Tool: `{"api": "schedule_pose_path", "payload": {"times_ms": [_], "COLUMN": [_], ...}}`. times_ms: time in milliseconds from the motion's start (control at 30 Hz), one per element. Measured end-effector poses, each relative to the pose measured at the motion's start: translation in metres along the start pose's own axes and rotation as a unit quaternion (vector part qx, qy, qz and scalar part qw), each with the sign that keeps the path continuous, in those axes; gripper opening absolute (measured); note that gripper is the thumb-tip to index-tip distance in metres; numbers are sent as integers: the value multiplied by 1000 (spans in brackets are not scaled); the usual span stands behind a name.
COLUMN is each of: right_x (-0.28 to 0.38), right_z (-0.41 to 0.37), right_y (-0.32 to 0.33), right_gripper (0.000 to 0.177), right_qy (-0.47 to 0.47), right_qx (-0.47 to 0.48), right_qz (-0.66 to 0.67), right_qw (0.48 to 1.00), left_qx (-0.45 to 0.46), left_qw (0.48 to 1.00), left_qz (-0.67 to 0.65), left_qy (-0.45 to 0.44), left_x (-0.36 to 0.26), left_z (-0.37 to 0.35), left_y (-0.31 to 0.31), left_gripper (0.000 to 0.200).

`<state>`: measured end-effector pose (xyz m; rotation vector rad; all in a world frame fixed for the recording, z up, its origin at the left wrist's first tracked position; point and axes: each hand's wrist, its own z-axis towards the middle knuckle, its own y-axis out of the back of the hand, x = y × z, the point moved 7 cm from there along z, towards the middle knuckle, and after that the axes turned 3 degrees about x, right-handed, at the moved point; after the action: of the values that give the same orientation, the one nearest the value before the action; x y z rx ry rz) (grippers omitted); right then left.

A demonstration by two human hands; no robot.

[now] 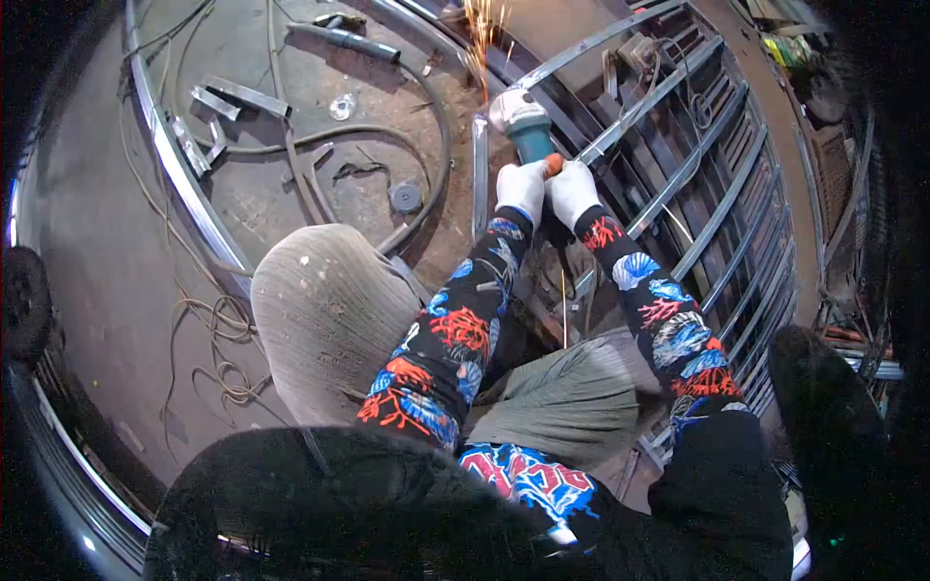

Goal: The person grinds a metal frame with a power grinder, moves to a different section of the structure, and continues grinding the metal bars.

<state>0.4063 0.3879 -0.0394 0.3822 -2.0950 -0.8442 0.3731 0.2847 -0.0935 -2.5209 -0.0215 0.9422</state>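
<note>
An angle grinder (532, 137) with a teal body and a pale metal head is held out in front of me. My left hand (523, 187), in a white glove, is closed around the rear of its body. My right hand (573, 189), gloved too, closes on it from the other side, beside an orange part (554, 165). Bright sparks (481, 39) shoot away past the grinder's head. A square steel tube (480, 174) lies just left of the tool. The disc and its exact contact point are hidden by the head.
A welded metal frame with bars (668, 107) spreads on the right. Cut tube pieces (247, 97), a round pipe (346, 43), a thick hose (441, 145) and a small grey disc-shaped item (406, 198) lie on the left. Thin cable loops (228, 349) trail across the floor.
</note>
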Motion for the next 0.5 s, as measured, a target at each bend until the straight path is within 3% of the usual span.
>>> {"api": "schedule_pose_path", "payload": {"times_ms": [100,167,200,233,300,367,400,467,500], "right_x": [9,-4,-3,0,13,8,7,14,18], "right_z": [-9,2,5,3,1,6,8,14,13], "right_y": [2,-2,0,6,9,-1,0,4,8], "right_gripper": [19,17,18,18,20,23,23,23,23], "right_qy": [-3,35,-8,-8,32,31,20,7,8], "right_qx": [58,10,-34,-37,45,90,45,-19,-21], "right_qz": [15,-30,-55,-51,6,-24,-48,-48,-46], "right_qw": [998,999,998,998,998,995,998,999,999], "left_qx": [-53,22,31,73,-4,-40,-15,10,11], "left_qw": [998,999,995,993,997,999,996,999,999], "left_qz": [-21,-25,89,-91,-77,-26,48,-31,-30], "left_qy": [2,-17,-35,11,9,8,-73,8,6], "left_x": [3,4,-21,13,1,-6,-14,-11,-9], "left_z": [-26,-10,-17,16,-12,-25,-19,2,0], "left_y": [2,-3,-5,-12,-11,0,1,-4,-5], "left_gripper": [27,26,27,29,29,28,28,29,29]}}
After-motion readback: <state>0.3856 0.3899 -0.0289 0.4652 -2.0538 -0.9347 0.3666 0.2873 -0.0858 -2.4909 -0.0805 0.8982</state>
